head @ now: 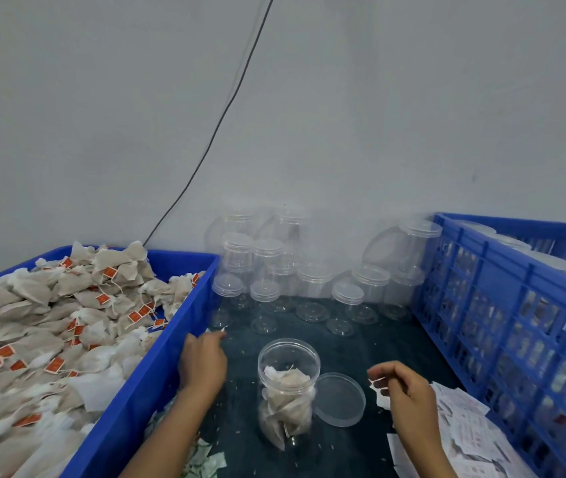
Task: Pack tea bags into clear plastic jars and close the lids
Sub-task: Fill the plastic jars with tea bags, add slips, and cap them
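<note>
With the open clear plastic jar (288, 391) sitting part-filled with tea bags on the dark bench (371, 343), its round lid (340, 399) lying alongside, the right hand (404, 395) is pinching a small white paper slip (380, 383) while the left hand (203, 363) is hanging loose, so a careless sweep is risking toppling the jar.

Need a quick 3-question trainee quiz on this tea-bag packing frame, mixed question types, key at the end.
1. True or false: the open jar in front of the person already holds tea bags.
2. The loose lid lies: A) on the jar, B) on the mat beside the jar, C) in the tea bag bin.
3. Fill in: the right hand pinches a small white ____.

Key: 1 true; 2 B; 3 paper slip. The left hand holds nothing.
</note>
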The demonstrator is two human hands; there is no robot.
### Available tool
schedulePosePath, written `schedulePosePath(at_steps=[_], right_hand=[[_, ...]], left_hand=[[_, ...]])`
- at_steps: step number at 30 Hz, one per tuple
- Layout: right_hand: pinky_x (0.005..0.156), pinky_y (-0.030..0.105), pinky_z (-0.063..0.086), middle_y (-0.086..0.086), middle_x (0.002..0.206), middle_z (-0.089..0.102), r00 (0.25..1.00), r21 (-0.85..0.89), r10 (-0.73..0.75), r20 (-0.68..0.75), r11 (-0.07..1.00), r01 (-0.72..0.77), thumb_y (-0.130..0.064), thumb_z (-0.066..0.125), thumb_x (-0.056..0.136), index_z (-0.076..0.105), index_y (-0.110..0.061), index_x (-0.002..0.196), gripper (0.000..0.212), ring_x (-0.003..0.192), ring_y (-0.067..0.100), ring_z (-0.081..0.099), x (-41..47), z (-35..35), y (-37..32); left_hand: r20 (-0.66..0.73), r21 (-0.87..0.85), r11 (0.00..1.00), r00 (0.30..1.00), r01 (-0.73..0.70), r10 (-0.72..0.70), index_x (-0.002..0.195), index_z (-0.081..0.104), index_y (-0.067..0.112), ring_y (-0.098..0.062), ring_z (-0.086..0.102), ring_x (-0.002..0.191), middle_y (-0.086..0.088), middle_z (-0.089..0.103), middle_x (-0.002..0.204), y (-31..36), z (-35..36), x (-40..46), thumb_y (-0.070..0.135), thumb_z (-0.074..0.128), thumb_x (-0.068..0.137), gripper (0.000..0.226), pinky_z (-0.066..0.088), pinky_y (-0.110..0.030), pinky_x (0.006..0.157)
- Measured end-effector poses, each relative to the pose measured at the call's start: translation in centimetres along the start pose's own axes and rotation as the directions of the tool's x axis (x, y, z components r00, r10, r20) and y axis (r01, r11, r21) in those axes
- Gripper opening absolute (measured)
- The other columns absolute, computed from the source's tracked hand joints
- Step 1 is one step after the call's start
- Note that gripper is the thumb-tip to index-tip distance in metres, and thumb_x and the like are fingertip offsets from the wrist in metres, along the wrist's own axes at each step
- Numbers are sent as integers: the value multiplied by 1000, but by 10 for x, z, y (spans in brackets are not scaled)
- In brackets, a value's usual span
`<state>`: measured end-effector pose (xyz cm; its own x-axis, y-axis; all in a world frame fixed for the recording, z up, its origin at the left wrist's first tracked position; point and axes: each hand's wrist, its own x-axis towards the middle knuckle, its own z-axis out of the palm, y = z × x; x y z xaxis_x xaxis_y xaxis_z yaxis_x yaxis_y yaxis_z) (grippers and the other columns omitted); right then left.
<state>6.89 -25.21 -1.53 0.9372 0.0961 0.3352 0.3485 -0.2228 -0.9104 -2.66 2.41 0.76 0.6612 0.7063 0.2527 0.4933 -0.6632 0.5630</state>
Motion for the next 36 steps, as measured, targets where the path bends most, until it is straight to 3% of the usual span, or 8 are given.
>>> schedulePosePath(at_steps=[4, 8, 12, 16, 19, 25, 29, 36], right_hand=[[72, 25, 46, -4, 88, 70, 994, -54, -3, -106, 999, -3, 13, 41, 88, 68, -19, 81, 43, 87, 14, 64, -2, -8, 4], [83, 32, 47, 2, 100, 65, 995, -256, -51, -88, 966, 27, 12, 43, 89, 66, -12, 99, 35, 95, 19, 60, 0, -19, 8], [92, 39, 44, 7, 115, 62, 999, -482, -37, 23, 875, 43, 9, 51, 85, 63, -10, 116, 38, 109, 26, 54, 0, -22, 19], [100, 35, 35, -3, 137, 49, 985, -672, 61, 163, 737, 66, -25, 57, 94, 49, -24, 135, 42, 124, 22, 42, -2, -18, 27], [99, 35, 35, -7, 135, 50, 982, -753, 84, 170, 653, 74, -40, 54, 94, 51, -27, 131, 39, 123, 19, 43, 0, -14, 31], [94, 35, 39, -6, 124, 55, 995, -726, 62, 83, 688, 18, -32, 56, 93, 61, -22, 117, 26, 114, 19, 48, 4, -10, 34], [88, 34, 42, -5, 113, 59, 999, -731, 33, 40, 682, 7, -32, 56, 92, 66, -23, 103, 17, 106, 18, 53, 5, -9, 34], [81, 30, 41, -8, 103, 61, 1000, -749, -24, 13, 662, 26, -35, 53, 94, 66, -26, 94, 16, 97, 15, 56, 5, -7, 34]], left_hand=[[-185, -316, 920, 966, -233, 182, 104, 73, 29, -11, 51, 67, 13, 68, 83, 37, -35, -16, 19, 55, 97, 21, 40, -28, 60], [-38, -367, 845, 914, -389, 404, 88, 70, 33, 0, 63, 77, 17, 70, 82, 73, -55, -43, 16, 64, 90, 19, 50, -24, 73], [73, -100, 862, 860, -497, 505, 104, 55, 30, -5, 62, 89, 14, 71, 89, 84, -48, -55, 26, 65, 90, 18, 49, -28, 81], [91, 156, 828, 843, -538, 531, 95, 62, 31, -6, 52, 93, 15, 68, 88, 84, -43, -59, 39, 68, 85, 14, 33, -22, 68], [78, 210, 834, 860, -509, 505, 90, 64, 31, -5, 50, 91, 15, 62, 82, 82, -43, -59, 42, 69, 83, 14, 29, -22, 64], [30, 255, 853, 886, -455, 463, 92, 69, 32, -6, 51, 95, 11, 68, 92, 75, -48, -51, 40, 66, 87, 10, 38, -19, 70], [100, 188, 865, 885, -466, 455, 94, 72, 33, -9, 49, 99, 11, 66, 97, 72, -48, -48, 45, 63, 89, 15, 40, -22, 73], [-262, -364, 824, 897, -434, 356, 103, 63, 27, -7, 55, 92, 14, 61, 99, 50, -25, -54, 25, 52, 97, 13, 48, -29, 79]])
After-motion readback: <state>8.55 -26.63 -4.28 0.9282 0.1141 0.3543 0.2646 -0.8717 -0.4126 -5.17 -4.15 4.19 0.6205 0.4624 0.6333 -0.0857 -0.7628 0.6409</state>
